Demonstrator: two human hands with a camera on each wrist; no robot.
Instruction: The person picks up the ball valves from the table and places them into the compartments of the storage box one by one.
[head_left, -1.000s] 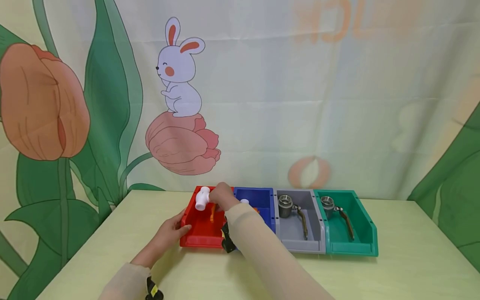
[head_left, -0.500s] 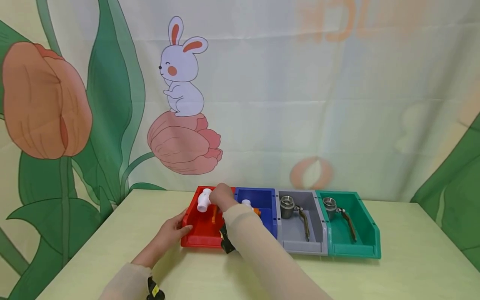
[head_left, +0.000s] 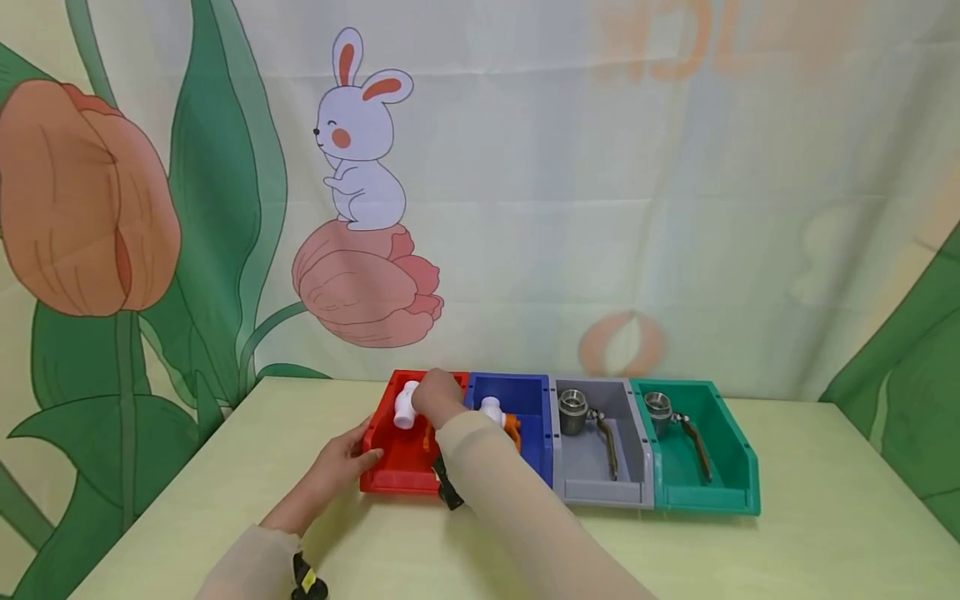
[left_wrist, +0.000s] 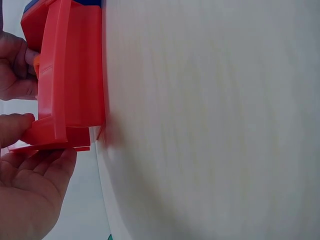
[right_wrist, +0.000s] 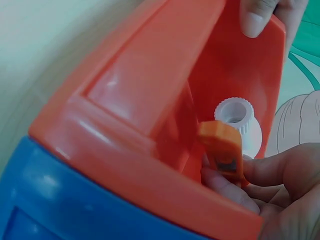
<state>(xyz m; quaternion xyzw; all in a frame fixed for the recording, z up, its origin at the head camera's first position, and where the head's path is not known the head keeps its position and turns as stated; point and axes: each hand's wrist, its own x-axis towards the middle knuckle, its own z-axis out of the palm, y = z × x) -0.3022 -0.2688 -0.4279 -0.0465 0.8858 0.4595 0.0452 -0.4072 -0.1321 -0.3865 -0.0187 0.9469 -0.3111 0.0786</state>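
A white plastic ball valve (head_left: 406,406) with an orange handle (right_wrist: 222,142) is inside the red bin (head_left: 408,481), near its back. My right hand (head_left: 437,397) reaches into that bin and pinches the valve's orange handle between thumb and fingers, as the right wrist view shows. In the head view the hand covers part of the valve. My left hand (head_left: 341,462) grips the red bin's left side wall, thumb inside and fingers outside, which also shows in the left wrist view.
To the right, joined in a row, stand a blue bin (head_left: 536,383) holding another white valve (head_left: 491,408), a grey bin (head_left: 607,493) and a green bin (head_left: 705,500). Metal valves with long handles lie in the grey and green bins. A printed curtain (head_left: 510,208) hangs behind the table.
My right hand and the valve have shifted slightly down toward the bin floor. The retreating forearm uncovers more of the valve in the blue bin. My left hand keeps its hold.
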